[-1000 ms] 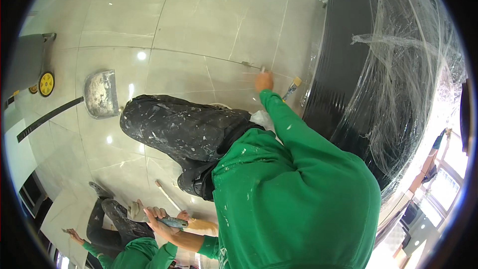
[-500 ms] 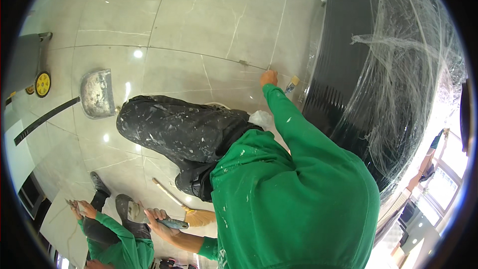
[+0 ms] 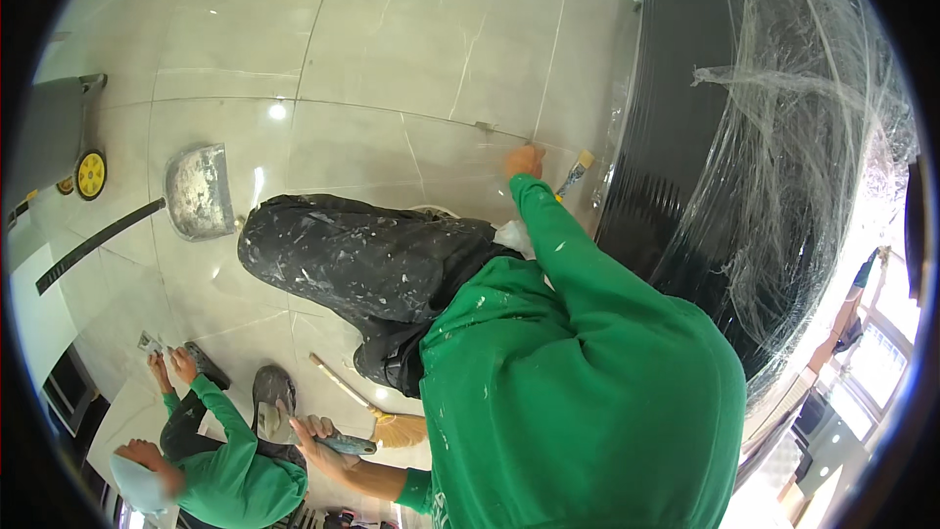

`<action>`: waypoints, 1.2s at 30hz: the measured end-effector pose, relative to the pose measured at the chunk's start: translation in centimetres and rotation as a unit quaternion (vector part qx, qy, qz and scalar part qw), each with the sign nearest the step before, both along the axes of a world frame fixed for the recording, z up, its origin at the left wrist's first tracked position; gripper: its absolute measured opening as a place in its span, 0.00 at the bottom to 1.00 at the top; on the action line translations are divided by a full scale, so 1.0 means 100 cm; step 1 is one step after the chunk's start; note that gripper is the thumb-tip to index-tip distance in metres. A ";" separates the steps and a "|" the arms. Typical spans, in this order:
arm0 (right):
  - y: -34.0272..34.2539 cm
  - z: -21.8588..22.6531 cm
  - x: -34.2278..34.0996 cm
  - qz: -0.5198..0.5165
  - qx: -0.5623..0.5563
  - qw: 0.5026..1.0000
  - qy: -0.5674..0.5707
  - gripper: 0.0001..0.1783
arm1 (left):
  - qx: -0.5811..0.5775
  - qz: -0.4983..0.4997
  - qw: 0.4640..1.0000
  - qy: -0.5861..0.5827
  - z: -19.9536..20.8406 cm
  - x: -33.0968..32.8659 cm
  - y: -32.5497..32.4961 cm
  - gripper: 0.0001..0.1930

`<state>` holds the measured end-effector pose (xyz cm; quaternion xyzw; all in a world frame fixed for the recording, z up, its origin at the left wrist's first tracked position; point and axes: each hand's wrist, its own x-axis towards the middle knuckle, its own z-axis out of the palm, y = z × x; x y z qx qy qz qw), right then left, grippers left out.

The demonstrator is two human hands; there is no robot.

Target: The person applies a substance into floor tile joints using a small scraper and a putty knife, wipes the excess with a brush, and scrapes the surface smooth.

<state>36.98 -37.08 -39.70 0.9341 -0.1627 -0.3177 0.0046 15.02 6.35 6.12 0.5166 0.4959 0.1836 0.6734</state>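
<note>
The left hand [image 3: 323, 444] is clasping the blue-grey handle of a hand tool [image 3: 351, 445], which is appearing beside the broom [image 3: 399, 430]. The right hand [image 3: 526, 162] is curling low over the tiled floor [image 3: 392, 29]; whether it is grasping anything cannot be told. A brush [image 3: 576, 174] is lying just beside it, near the floor's edge along the plastic-wrapped dark unit [image 3: 676, 88]. Well apart, a scuffed dustpan [image 3: 199, 194] is resting beyond the dark-trousered legs [image 3: 343, 250].

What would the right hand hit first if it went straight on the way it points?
Probably the floor; nothing visible stands between it and the right hand, though they may be touching: depth is unclear.
</note>
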 end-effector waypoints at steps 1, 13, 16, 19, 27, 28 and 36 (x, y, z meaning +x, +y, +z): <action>-0.013 -0.018 -0.003 0.002 -0.039 0.999 0.021 0.14 | -0.001 -0.011 1.000 -0.008 0.000 0.002 -0.001 0.33; 0.033 -0.003 0.025 -0.318 0.022 0.931 -0.178 0.15 | -0.024 -0.045 0.999 -0.016 -0.008 -0.007 0.004 0.35; 0.038 0.005 0.023 -0.254 0.105 0.956 -0.105 0.16 | -0.036 -0.044 0.998 -0.018 -0.012 -0.016 0.012 0.33; 0.015 0.007 0.009 -0.285 0.109 0.939 -0.156 0.17 | -0.011 -0.028 0.999 -0.026 -0.006 -0.011 0.004 0.35; 0.064 -0.018 0.051 -0.171 0.091 0.968 -0.159 0.15 | -0.028 0.017 0.999 0.008 -0.011 -0.014 0.009 0.34; 0.094 0.005 0.061 -0.193 0.136 0.961 -0.146 0.15 | -0.019 -0.008 1.000 0.005 -0.009 -0.016 0.006 0.34; 0.216 0.044 0.129 -0.272 0.219 0.910 -0.224 0.12 | -0.004 0.000 1.000 0.019 -0.008 -0.018 0.001 0.32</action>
